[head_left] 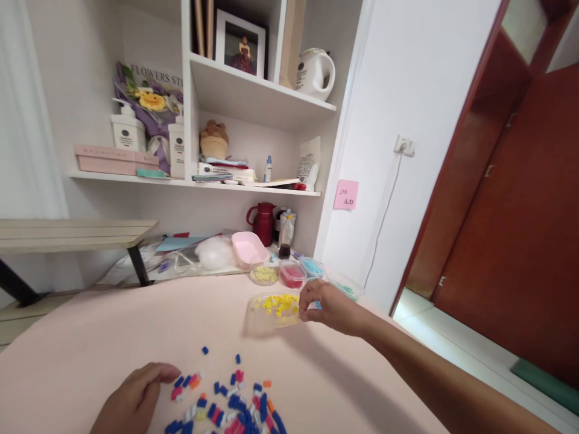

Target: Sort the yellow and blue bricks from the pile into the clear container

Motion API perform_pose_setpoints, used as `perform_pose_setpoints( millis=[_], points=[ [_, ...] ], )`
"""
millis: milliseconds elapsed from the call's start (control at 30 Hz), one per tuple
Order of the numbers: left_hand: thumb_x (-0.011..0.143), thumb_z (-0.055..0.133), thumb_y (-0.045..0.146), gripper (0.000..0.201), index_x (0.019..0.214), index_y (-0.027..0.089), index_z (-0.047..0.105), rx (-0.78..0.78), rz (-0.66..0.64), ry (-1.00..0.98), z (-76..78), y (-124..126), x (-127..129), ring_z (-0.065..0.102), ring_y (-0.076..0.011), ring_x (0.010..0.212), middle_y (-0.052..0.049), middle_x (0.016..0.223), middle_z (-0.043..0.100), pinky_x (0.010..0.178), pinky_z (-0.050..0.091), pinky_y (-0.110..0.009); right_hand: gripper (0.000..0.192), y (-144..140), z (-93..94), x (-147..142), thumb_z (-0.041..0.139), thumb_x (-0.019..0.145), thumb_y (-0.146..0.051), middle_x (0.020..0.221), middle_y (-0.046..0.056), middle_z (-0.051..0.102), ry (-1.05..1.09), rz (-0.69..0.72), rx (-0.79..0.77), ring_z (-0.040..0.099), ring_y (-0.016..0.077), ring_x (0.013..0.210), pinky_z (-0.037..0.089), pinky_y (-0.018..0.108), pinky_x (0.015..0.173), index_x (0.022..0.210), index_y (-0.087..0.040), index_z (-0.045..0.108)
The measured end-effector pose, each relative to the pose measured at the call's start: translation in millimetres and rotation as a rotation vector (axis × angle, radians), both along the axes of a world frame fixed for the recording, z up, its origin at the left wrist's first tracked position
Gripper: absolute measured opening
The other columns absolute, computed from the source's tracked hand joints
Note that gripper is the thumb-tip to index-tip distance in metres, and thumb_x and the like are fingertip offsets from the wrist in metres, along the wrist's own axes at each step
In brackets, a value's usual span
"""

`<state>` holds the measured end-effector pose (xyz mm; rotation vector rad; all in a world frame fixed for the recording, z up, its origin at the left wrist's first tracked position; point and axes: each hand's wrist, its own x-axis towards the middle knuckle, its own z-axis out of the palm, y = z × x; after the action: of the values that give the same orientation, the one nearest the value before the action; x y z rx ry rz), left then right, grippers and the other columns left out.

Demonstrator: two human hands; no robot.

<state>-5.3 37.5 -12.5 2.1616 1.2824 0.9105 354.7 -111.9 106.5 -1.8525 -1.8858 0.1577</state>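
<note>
My right hand [332,307] reaches out over the table, thumb and fingers closed on the right rim of a clear plastic container [256,316]. Small yellow building pieces [280,305] lie inside it, and a shadow falls on the cloth beneath. My left hand [136,398] rests low at the left on the table, fingers stretched out and holding nothing. Its fingertips are beside a loose spread of small blocks [244,413], mostly dark blue, with pink, white and orange ones among them. Two blue pieces, one of them a stray blue block [205,350], lie apart from the rest.
Behind stand a tub of pale yellow pieces [263,275], a tub of red pieces [293,275], a tub of light blue pieces [312,267] and a tub of green pieces [348,289]. Beyond are a pink basin [249,248], a red jug [263,224] and a bottle [286,238].
</note>
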Motion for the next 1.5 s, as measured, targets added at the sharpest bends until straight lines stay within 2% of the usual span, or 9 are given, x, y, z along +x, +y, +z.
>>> perform_pose_setpoints(
  millis=[167, 400, 567, 767, 1067, 1200, 1300, 1400, 1500],
  points=[
    [0.070, 0.045, 0.035, 0.029, 0.070, 0.030, 0.074, 0.038, -0.004, -0.008, -2.5, 1, 0, 0.073, -0.0215, 0.086, 0.002, 0.084, 0.079, 0.082, 0.058, -0.030, 0.004, -2, -4.6, 2, 0.070, 0.079, -0.023, 0.095, 0.002, 0.071, 0.024, 0.008, -0.039, 0.058, 0.0211, 0.096, 0.042, 0.033, 0.087, 0.076, -0.024, 0.074],
    [0.070, 0.042, 0.035, 0.033, 0.071, 0.029, 0.075, 0.019, -0.004, -0.001, -0.6, -1, 1, 0.073, -0.0227, 0.087, 0.000, 0.085, 0.079, 0.084, 0.057, -0.033, 0.004, -6, -8.6, 3, 0.071, 0.077, -0.022, 0.090, 0.002, 0.071, 0.057, 0.034, -0.069, 0.058, 0.0214, 0.095, 0.043, 0.032, 0.084, 0.075, -0.024, 0.074],
    [0.071, 0.040, 0.036, 0.036, 0.073, 0.028, 0.075, 0.009, -0.005, 0.028, 0.7, -1, 1, 0.073, -0.0237, 0.089, -0.001, 0.088, 0.079, 0.084, 0.057, -0.035, 0.004, 1, -1.6, 6, 0.069, 0.079, -0.022, 0.094, 0.002, 0.071, 0.091, 0.036, -0.032, 0.059, 0.0207, 0.096, 0.043, 0.032, 0.088, 0.077, -0.023, 0.073],
    [0.070, 0.041, 0.036, 0.035, 0.071, 0.029, 0.075, 0.044, -0.018, 0.036, 3.2, -2, 3, 0.073, -0.0226, 0.086, 0.000, 0.083, 0.079, 0.083, 0.058, -0.034, 0.008, 11, 5.8, 13, 0.068, 0.079, -0.027, 0.090, 0.002, 0.071, 0.147, 0.002, 0.003, 0.062, 0.0208, 0.092, 0.045, 0.033, 0.085, 0.075, -0.022, 0.072],
    [0.070, 0.041, 0.034, 0.033, 0.070, 0.031, 0.075, 0.097, -0.016, 0.039, 1.9, -2, 3, 0.074, -0.0204, 0.083, 0.003, 0.081, 0.078, 0.078, 0.059, -0.030, 0.012, 14, -3.9, 31, 0.068, 0.078, -0.031, 0.089, 0.004, 0.071, 0.178, -0.007, 0.003, 0.064, 0.0200, 0.089, 0.048, 0.031, 0.082, 0.076, -0.021, 0.074],
    [0.071, 0.043, 0.034, 0.032, 0.071, 0.031, 0.075, 0.106, -0.021, 0.031, -4.1, 2, 1, 0.073, -0.0192, 0.083, 0.004, 0.082, 0.078, 0.078, 0.058, -0.028, 0.011, 11, -13.5, 30, 0.067, 0.079, -0.029, 0.086, 0.003, 0.072, 0.136, 0.014, -0.013, 0.064, 0.0196, 0.086, 0.048, 0.030, 0.078, 0.075, -0.021, 0.074],
    [0.072, 0.043, 0.036, 0.032, 0.071, 0.032, 0.074, 0.108, -0.024, 0.020, -7.7, 3, 0, 0.073, -0.0194, 0.084, 0.004, 0.082, 0.078, 0.079, 0.058, -0.028, 0.007, 5, -30.0, 22, 0.069, 0.077, -0.023, 0.082, 0.002, 0.073, 0.075, 0.048, -0.030, 0.064, 0.0200, 0.085, 0.046, 0.030, 0.080, 0.072, -0.023, 0.074],
    [0.071, 0.041, 0.037, 0.034, 0.072, 0.031, 0.075, 0.069, -0.021, 0.033, -3.5, 1, 1, 0.073, -0.0208, 0.087, 0.003, 0.084, 0.078, 0.082, 0.057, -0.031, 0.007, -4, -52.7, 12, 0.070, 0.076, -0.019, 0.081, 0.002, 0.074, 0.029, 0.061, -0.046, 0.064, 0.0205, 0.084, 0.044, 0.031, 0.080, 0.074, -0.024, 0.075],
    [0.071, 0.041, 0.037, 0.035, 0.074, 0.030, 0.075, 0.005, -0.018, 0.069, 1.3, -1, 2, 0.072, -0.0225, 0.090, 0.001, 0.088, 0.078, 0.084, 0.056, -0.034, 0.010, -13, -68.6, 6, 0.069, 0.078, -0.017, 0.087, 0.003, 0.075, -0.002, 0.066, -0.049, 0.064, 0.0223, 0.090, 0.042, 0.035, 0.087, 0.080, -0.024, 0.076]
  ],
)
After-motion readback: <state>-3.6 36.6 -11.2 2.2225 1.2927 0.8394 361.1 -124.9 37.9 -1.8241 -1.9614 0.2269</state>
